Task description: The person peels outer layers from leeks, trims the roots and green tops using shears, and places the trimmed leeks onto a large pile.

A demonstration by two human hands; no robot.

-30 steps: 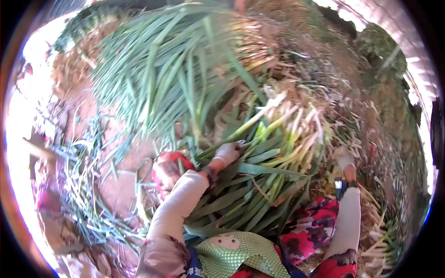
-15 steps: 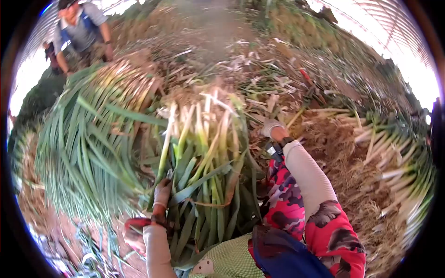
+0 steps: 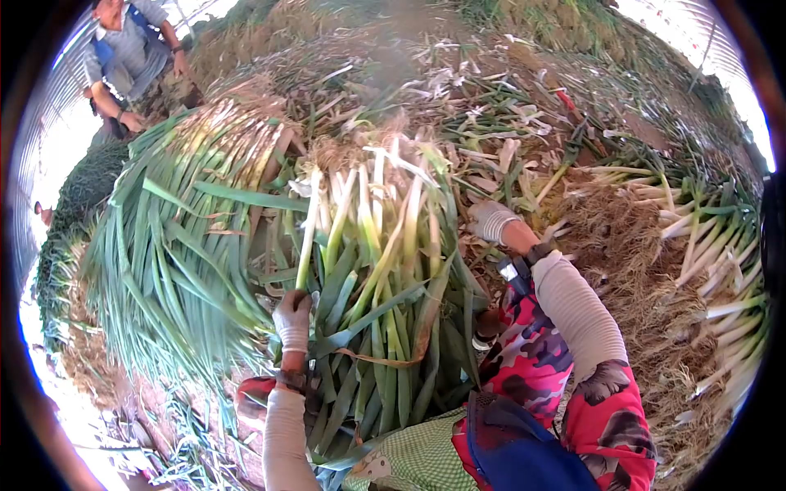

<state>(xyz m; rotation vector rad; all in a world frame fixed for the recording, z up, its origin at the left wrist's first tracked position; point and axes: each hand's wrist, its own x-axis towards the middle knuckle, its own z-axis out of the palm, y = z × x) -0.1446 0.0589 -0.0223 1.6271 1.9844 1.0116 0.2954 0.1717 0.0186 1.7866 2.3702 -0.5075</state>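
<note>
In front of me lies a heap of long green onions [image 3: 381,245], white root ends away from me and green leaves toward my lap. My left hand [image 3: 293,321], in a pale glove, is closed round the green part of one green onion [image 3: 308,233] at the heap's left side. Past the heap's right edge, over loose leaf scraps, is my gloved right hand [image 3: 494,222]. Its fingers are loosely bent and apart from the onions, with nothing visible in them.
A larger pile of green onions [image 3: 188,245] lies at the left. At the right stretches a row of onions [image 3: 712,254] with brown roots [image 3: 614,245]. Peeled scraps [image 3: 508,106] cover the ground ahead. Another person [image 3: 135,61] stands at the far left.
The view has shifted slightly, so the heap appears higher. My left hand stays on the onion stalk. My right hand remains past the heap's right edge, looking slightly farther right.
</note>
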